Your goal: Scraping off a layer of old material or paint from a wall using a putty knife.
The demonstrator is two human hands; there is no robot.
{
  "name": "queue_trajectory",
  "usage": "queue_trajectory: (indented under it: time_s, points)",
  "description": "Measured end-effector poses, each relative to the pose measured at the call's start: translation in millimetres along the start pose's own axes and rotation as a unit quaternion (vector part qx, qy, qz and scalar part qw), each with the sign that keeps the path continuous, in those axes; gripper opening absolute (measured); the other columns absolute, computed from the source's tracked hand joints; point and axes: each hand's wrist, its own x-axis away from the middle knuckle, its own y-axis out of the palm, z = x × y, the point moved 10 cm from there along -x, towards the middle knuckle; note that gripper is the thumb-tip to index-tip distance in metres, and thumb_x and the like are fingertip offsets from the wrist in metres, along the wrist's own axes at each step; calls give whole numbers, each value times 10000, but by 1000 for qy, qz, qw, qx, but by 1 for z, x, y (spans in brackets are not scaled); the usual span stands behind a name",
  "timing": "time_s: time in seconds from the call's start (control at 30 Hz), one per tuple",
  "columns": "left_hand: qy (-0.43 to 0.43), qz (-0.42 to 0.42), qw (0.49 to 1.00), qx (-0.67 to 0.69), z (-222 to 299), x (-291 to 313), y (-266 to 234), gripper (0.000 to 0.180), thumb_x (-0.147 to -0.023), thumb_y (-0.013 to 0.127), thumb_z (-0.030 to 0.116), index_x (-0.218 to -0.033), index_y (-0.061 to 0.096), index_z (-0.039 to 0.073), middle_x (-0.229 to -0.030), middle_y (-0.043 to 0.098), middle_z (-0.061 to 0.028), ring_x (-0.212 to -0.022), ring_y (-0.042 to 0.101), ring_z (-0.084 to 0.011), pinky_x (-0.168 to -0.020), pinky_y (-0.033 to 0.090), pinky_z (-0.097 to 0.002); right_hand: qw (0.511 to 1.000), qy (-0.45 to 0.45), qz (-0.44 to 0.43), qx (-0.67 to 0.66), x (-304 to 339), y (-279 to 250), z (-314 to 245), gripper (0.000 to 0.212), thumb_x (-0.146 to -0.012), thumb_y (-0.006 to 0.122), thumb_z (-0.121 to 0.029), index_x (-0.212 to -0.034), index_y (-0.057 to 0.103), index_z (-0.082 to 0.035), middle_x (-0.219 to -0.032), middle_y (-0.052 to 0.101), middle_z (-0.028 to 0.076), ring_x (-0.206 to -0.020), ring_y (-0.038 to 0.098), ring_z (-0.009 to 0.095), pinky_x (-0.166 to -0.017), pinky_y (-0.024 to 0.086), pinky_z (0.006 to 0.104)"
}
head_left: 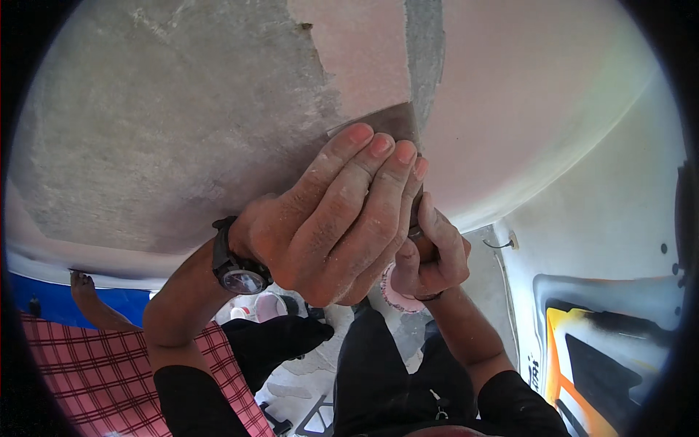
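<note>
1. Putty knife (386,120): its dark, flat blade lies against the wall (182,124), at the seam where the rough grey plaster meets the smooth pink coat (524,95); only the upper part of the blade shows above the fingertips.
2. Left hand (328,218): its four fingers are stretched out flat and pressed onto the back of the blade, nails up (the skin is dusted with pale powder). A black wristwatch (237,266) sits on that wrist.
3. Right hand (433,251): it is curled tight into a fist around the knife's handle, just below and behind the left fingers; the handle itself is almost wholly hidden in the grip.
4. Pink smear (397,291): a round pink patch shows just under the right hand, touching its heel; whether it is a lid or a lump of putty cannot be told.
5. Wall: the grey patch fills the upper left, with a ragged edge against the pink, and a narrow grey strip (426,51) runs up beside the blade.
6. Below: the person's black trousers (393,371) and a dark shoe (280,339) stand over a pale, spattered floor (306,379); a red checked cloth (102,371) lies at the lower left, a bare foot (91,298) of another person just above it.
7. Right edge: an orange, black and white painted surface (582,349), well apart from both hands.
</note>
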Motion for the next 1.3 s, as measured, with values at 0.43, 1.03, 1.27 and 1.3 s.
queue_trajectory:
  time_s: [0.43,1.03,1.27,1.3]
  points:
    - [13,-35,999,-17,12,-1,0,136,-858,670,27,-957,753,-14,-1025,718,-175,-984,705,-284,-868,630,-425,998,56,-13,15,-1,-4,-8,402,-829,650,59,-1219,583,133,-690,618,156,-572,607,210,-532,473,276]
    - [7,-82,996,30,11,6,8,171,-888,620,25,-982,753,-26,-1047,714,-179,-1030,692,-297,-905,611,-431,998,64,14,8,11,3,1,400,-838,633,61,-1226,575,139,-678,603,157,-555,583,201,-524,460,267]
    - [4,-49,999,15,12,11,5,172,-880,633,35,-988,754,-22,-1051,712,-173,-1038,690,-292,-908,610,-429,997,71,15,-1,17,3,3,387,-832,637,68,-1210,582,130,-682,610,152,-552,590,203,-531,469,266]
    - [6,-58,998,22,9,7,6,174,-876,637,37,-992,754,-20,-1054,711,-171,-1038,691,-289,-908,611,-428,997,70,15,0,15,2,3,387,-832,637,68,-1210,582,130,-682,610,152,-552,590,203,-531,469,266]
